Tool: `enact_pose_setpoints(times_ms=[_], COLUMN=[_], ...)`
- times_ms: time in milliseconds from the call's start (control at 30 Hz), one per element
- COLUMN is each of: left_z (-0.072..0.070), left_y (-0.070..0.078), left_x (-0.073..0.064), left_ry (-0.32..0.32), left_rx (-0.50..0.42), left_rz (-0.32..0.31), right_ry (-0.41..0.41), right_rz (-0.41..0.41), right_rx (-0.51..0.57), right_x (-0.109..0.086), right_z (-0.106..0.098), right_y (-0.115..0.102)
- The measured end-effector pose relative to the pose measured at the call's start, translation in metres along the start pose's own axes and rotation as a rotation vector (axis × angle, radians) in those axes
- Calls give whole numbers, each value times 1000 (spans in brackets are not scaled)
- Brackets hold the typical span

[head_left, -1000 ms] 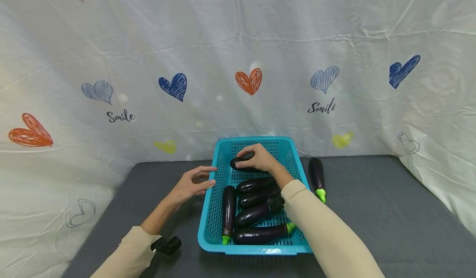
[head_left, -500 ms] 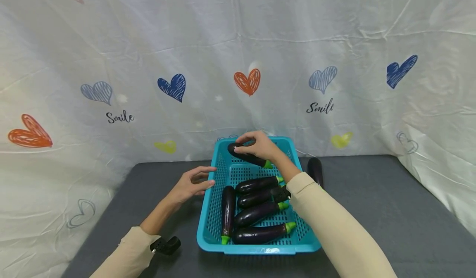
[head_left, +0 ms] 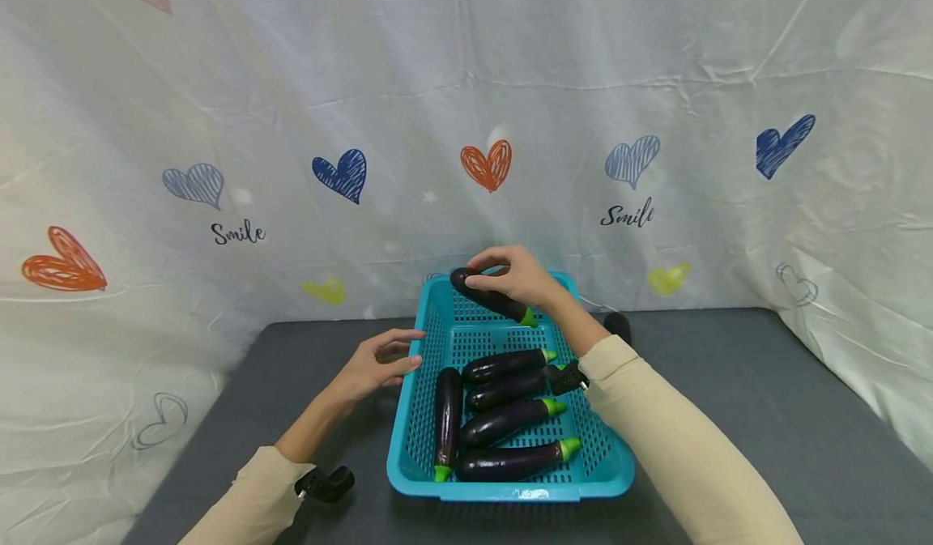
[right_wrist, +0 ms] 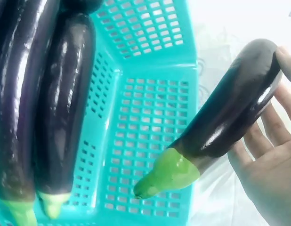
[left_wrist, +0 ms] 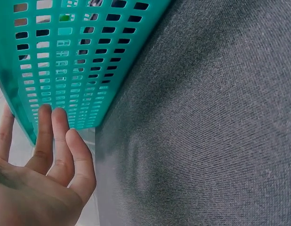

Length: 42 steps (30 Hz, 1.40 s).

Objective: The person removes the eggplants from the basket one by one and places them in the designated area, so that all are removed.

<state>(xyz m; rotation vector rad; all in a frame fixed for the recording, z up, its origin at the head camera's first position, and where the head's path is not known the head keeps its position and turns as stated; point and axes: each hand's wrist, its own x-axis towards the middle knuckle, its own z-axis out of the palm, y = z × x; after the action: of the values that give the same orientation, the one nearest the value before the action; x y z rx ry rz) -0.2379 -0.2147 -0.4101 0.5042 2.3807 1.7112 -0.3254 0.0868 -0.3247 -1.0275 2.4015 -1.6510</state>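
Note:
Over the far end of a turquoise plastic basket (head_left: 510,492), my right hand (head_left: 519,276) pinches a dark purple eggplant (head_left: 492,298) between thumb and fingers. Its green stem end points down to the right; in the right wrist view the held eggplant (right_wrist: 230,106) is tilted above the basket's end wall. Several more eggplants (head_left: 506,462) lie on the basket floor, most of them crosswise and one lengthwise along the left wall. My left hand (head_left: 375,367) is at the basket's left rim with fingers loosely bent. In the left wrist view its fingers (left_wrist: 60,136) are close to the perforated side wall; contact is unclear.
Just right of the basket another eggplant (head_left: 617,325) lies on the dark grey table (head_left: 714,415), partly hidden by my right forearm. A white curtain (head_left: 408,83) printed with hearts hangs behind the table.
My right hand has lifted the eggplant from the basket's far end, up and slightly away, so its green stem now shows. The left hand has stayed at the rim.

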Motion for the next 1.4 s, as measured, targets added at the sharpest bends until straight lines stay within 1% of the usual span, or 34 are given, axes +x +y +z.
enact_pose_setpoints(times_ms=[233,467,733,1033,1167,1300,1400], left_z=[0,1,0,1,1,1,1], left_y=[0,0,0,-1,-1,-1,-1], left_x=[0,0,-1,-1,-2,-2,-2], left_ry=[4,6,5,10,11,10,8], left_rx=[0,8,4,8,7,9,11], left_rz=[-1,1,5,-11,-10,-10,-8], right_ry=[0,18,47,62,61,69,77], right_rz=[-32,-19,-33,10,-10,-28,-24], right_rx=[-21,-34,-99,-115,-112,-63,-46], right_x=[-5,-11,-18,-26,-28,-31,-33], right_z=[-9,-21,-35,-49,-53,-59,-64], right_y=[-5,-7,-11,-15,-14,-11,-10])
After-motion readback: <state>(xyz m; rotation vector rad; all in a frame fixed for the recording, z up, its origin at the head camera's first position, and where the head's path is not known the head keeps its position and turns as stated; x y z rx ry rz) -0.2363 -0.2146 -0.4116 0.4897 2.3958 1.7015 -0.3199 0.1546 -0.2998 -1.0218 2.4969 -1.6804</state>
